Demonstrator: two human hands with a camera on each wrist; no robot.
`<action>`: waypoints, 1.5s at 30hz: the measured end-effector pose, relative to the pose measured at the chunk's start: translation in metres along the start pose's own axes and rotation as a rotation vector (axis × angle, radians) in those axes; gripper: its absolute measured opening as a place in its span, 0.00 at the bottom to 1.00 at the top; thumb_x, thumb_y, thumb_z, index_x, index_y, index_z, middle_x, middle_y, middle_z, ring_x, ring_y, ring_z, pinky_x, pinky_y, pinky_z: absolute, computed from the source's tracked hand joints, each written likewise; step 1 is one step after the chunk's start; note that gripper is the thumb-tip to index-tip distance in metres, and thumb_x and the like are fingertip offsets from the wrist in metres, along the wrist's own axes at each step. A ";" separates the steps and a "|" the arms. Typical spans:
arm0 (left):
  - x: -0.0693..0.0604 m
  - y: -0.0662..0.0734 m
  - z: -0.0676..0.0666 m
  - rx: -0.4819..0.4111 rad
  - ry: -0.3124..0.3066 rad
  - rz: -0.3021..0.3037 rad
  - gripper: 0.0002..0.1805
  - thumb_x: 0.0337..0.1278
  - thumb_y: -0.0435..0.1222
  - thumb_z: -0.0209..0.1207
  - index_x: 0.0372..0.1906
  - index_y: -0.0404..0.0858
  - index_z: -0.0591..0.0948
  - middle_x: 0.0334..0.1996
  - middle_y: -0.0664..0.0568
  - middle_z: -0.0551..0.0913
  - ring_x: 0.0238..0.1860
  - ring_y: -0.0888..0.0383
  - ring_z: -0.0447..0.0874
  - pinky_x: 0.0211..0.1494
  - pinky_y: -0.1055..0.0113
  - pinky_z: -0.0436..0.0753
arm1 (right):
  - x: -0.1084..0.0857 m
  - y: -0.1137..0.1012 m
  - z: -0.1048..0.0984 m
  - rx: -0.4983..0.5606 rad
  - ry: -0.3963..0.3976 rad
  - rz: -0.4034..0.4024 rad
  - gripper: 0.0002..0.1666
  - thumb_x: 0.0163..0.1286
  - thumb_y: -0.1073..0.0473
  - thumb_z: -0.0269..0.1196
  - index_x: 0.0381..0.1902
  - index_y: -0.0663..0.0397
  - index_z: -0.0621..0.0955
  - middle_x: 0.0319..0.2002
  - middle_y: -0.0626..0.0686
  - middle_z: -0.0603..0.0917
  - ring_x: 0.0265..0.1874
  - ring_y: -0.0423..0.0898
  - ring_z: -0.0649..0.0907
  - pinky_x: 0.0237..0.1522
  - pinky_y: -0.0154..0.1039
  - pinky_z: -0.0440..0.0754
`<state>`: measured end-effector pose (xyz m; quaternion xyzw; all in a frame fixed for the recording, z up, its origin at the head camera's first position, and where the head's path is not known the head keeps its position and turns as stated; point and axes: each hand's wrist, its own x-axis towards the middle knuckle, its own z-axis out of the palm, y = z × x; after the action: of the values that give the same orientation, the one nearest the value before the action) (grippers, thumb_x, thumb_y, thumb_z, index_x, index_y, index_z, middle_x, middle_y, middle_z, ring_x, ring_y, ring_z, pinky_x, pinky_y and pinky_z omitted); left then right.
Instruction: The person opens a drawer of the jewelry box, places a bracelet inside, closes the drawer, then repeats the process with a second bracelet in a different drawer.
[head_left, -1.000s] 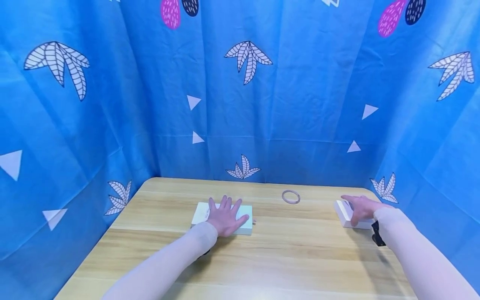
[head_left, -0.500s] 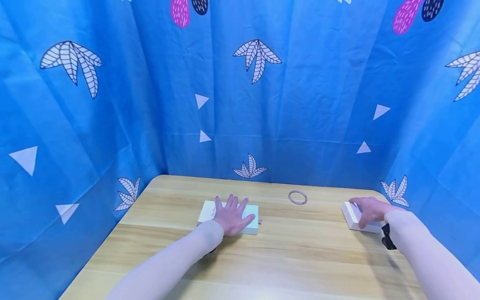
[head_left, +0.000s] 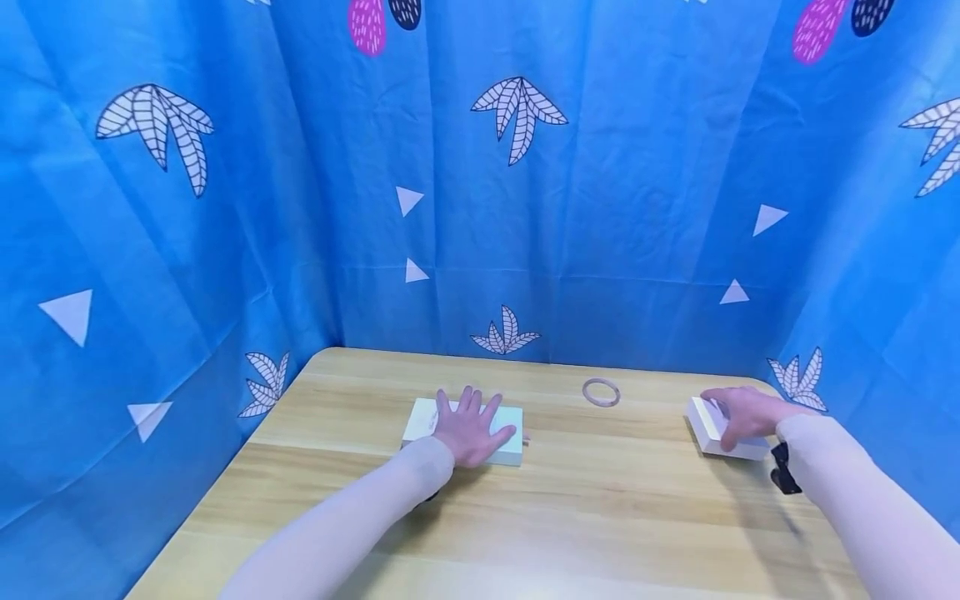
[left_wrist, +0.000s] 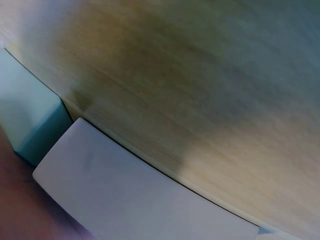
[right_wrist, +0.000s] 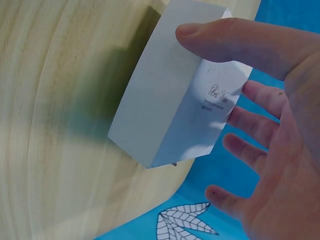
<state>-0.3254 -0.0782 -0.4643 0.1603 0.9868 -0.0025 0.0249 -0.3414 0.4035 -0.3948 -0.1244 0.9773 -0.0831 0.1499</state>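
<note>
My left hand (head_left: 468,432) rests flat with spread fingers on top of a low box (head_left: 509,437), pale mint at its right end and white at its left. A small tab sticks out from the box's right end. In the left wrist view, a mint part (left_wrist: 31,112) meets a white part (left_wrist: 145,195) at the hand's edge. At the far right, my right hand (head_left: 750,414) grips a small white box (head_left: 708,429), thumb on one side and fingertips at the opposite edge. Printed script marks that white box's top (right_wrist: 215,102) in the right wrist view.
A thin pinkish bangle (head_left: 601,392) lies near the back of the wooden table (head_left: 600,517), between the two boxes. Blue patterned curtain (head_left: 555,208) encloses the table at the back and on both sides.
The head view has turned slightly left, so everything appears shifted right. Both hands stay at their boxes, with no clear movement against the table.
</note>
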 end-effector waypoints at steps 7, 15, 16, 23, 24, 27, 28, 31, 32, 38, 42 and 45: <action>0.005 0.000 0.000 -0.011 0.000 0.007 0.45 0.66 0.72 0.25 0.82 0.55 0.51 0.80 0.44 0.55 0.81 0.43 0.46 0.74 0.26 0.40 | -0.006 -0.011 -0.007 -0.023 0.007 -0.002 0.56 0.44 0.54 0.79 0.71 0.63 0.69 0.64 0.75 0.72 0.57 0.70 0.74 0.53 0.72 0.74; 0.004 0.001 -0.001 -0.017 -0.024 0.004 0.45 0.66 0.72 0.27 0.82 0.55 0.51 0.80 0.43 0.54 0.81 0.43 0.45 0.74 0.26 0.39 | -0.010 -0.027 -0.008 -0.029 0.006 0.000 0.54 0.46 0.52 0.79 0.71 0.59 0.70 0.66 0.72 0.72 0.57 0.68 0.73 0.55 0.72 0.73; 0.003 0.000 -0.001 -0.018 -0.025 0.004 0.45 0.66 0.72 0.27 0.82 0.55 0.51 0.80 0.43 0.54 0.81 0.43 0.45 0.74 0.26 0.39 | -0.009 -0.029 -0.007 -0.034 0.005 -0.001 0.54 0.45 0.52 0.79 0.71 0.58 0.71 0.65 0.72 0.73 0.57 0.67 0.74 0.54 0.72 0.74; 0.001 -0.001 -0.001 -0.022 -0.023 0.003 0.46 0.66 0.72 0.26 0.82 0.55 0.51 0.80 0.44 0.55 0.81 0.43 0.46 0.74 0.26 0.38 | -0.005 -0.040 -0.007 -0.058 0.014 -0.035 0.52 0.46 0.50 0.79 0.69 0.54 0.73 0.61 0.66 0.77 0.53 0.62 0.75 0.51 0.69 0.77; 0.001 -0.001 -0.001 -0.019 -0.018 0.001 0.46 0.66 0.72 0.27 0.82 0.55 0.52 0.80 0.44 0.55 0.81 0.43 0.46 0.74 0.26 0.39 | -0.005 -0.041 -0.007 -0.056 0.015 -0.039 0.52 0.46 0.50 0.79 0.69 0.54 0.73 0.61 0.65 0.77 0.53 0.62 0.75 0.51 0.69 0.78; 0.002 -0.002 -0.001 -0.013 -0.011 0.002 0.46 0.65 0.73 0.26 0.82 0.55 0.52 0.80 0.44 0.55 0.81 0.43 0.46 0.74 0.26 0.40 | -0.005 -0.046 -0.009 -0.051 0.015 -0.044 0.52 0.46 0.50 0.79 0.70 0.54 0.73 0.61 0.65 0.77 0.54 0.62 0.75 0.52 0.69 0.77; 0.002 -0.002 -0.001 -0.014 -0.006 0.004 0.46 0.65 0.73 0.26 0.81 0.55 0.52 0.80 0.43 0.56 0.81 0.43 0.47 0.73 0.26 0.40 | -0.006 -0.049 -0.009 -0.050 0.016 -0.045 0.52 0.46 0.50 0.79 0.70 0.53 0.73 0.61 0.65 0.77 0.54 0.62 0.75 0.53 0.69 0.77; 0.003 -0.002 0.001 -0.014 -0.001 0.004 0.46 0.64 0.73 0.26 0.81 0.55 0.53 0.80 0.44 0.56 0.81 0.43 0.47 0.73 0.25 0.40 | -0.007 -0.055 -0.009 -0.038 0.014 -0.054 0.52 0.46 0.50 0.79 0.70 0.51 0.73 0.63 0.65 0.76 0.55 0.63 0.75 0.53 0.70 0.77; 0.003 -0.002 0.002 -0.019 0.000 0.004 0.46 0.64 0.73 0.27 0.81 0.55 0.53 0.80 0.44 0.56 0.81 0.43 0.47 0.73 0.25 0.40 | -0.007 -0.058 -0.009 -0.033 0.014 -0.054 0.52 0.46 0.49 0.79 0.70 0.50 0.73 0.63 0.64 0.76 0.56 0.62 0.75 0.53 0.70 0.77; 0.003 -0.002 0.002 -0.025 -0.007 0.002 0.46 0.65 0.74 0.27 0.81 0.55 0.52 0.80 0.44 0.56 0.81 0.43 0.46 0.73 0.25 0.39 | -0.005 -0.071 -0.007 -0.012 0.011 -0.066 0.52 0.47 0.48 0.79 0.71 0.47 0.72 0.63 0.60 0.76 0.56 0.60 0.75 0.52 0.66 0.79; 0.003 -0.002 0.001 -0.023 -0.003 0.005 0.46 0.65 0.73 0.26 0.81 0.55 0.52 0.80 0.44 0.56 0.81 0.43 0.47 0.74 0.26 0.40 | -0.005 -0.079 -0.007 0.000 0.009 -0.073 0.51 0.48 0.48 0.79 0.70 0.46 0.73 0.61 0.58 0.77 0.55 0.58 0.75 0.50 0.63 0.81; 0.003 -0.002 0.001 -0.023 0.002 0.008 0.46 0.65 0.73 0.26 0.81 0.55 0.53 0.80 0.43 0.56 0.81 0.43 0.47 0.74 0.26 0.40 | -0.006 -0.085 -0.007 -0.003 0.012 -0.077 0.51 0.48 0.48 0.80 0.70 0.45 0.73 0.61 0.58 0.77 0.54 0.57 0.76 0.48 0.62 0.82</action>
<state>-0.3291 -0.0789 -0.4652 0.1638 0.9861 0.0090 0.0258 -0.3198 0.3248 -0.3698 -0.1616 0.9728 -0.0881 0.1406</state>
